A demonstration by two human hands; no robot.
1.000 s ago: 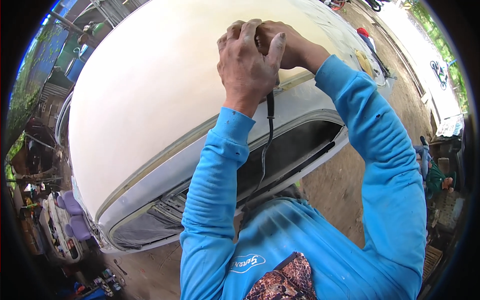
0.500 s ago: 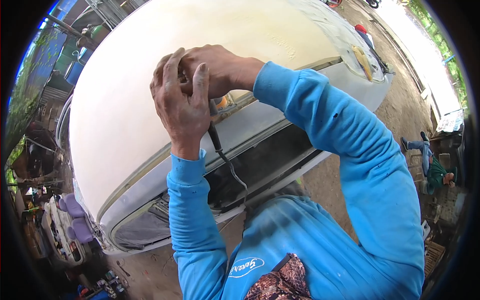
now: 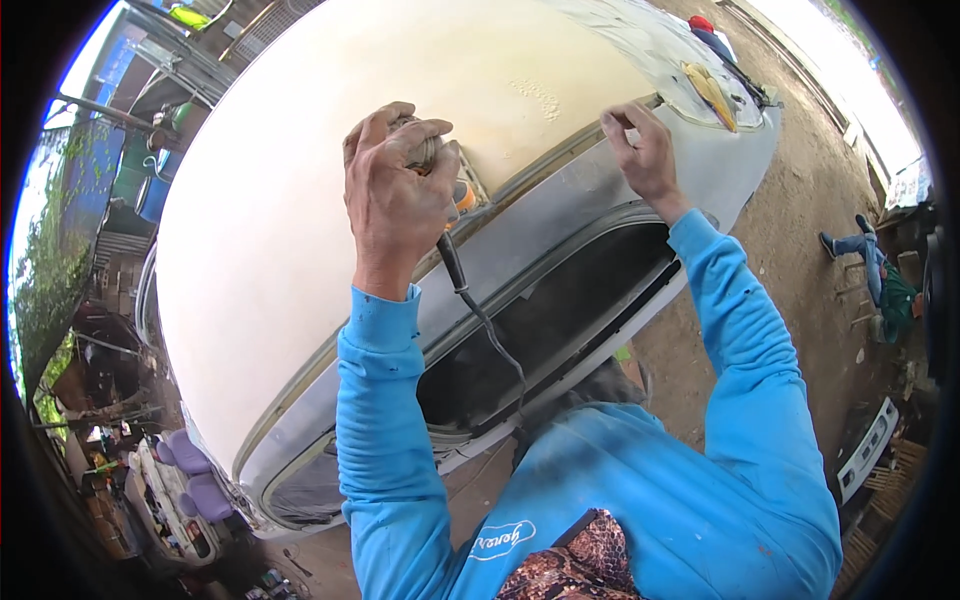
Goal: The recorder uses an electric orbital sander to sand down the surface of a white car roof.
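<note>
My left hand (image 3: 395,195) is wrapped over the top of a power sander with a grey upper part and an orange body (image 3: 463,197), pressed against the cream-coloured car roof (image 3: 290,200). The fingers cover much of the tool. From its rear a dark power cord (image 3: 487,325) hangs down across the car's side window opening (image 3: 540,320). My right hand (image 3: 648,155) is off the tool, raised near the roof's edge. Its fingers are curled in toward the thumb, and nothing shows in them.
A yellowish cloth or glove-like thing (image 3: 708,95) lies on the car's right end, near a red and dark bundle (image 3: 705,30). Purple seats (image 3: 205,490) stand at the lower left. Another person (image 3: 885,285) sits far right, above a loose white panel (image 3: 868,450).
My right hand has left the sander and moved right to the roof's edge. The left hand stays on the tool, now slightly farther right in the picture.
</note>
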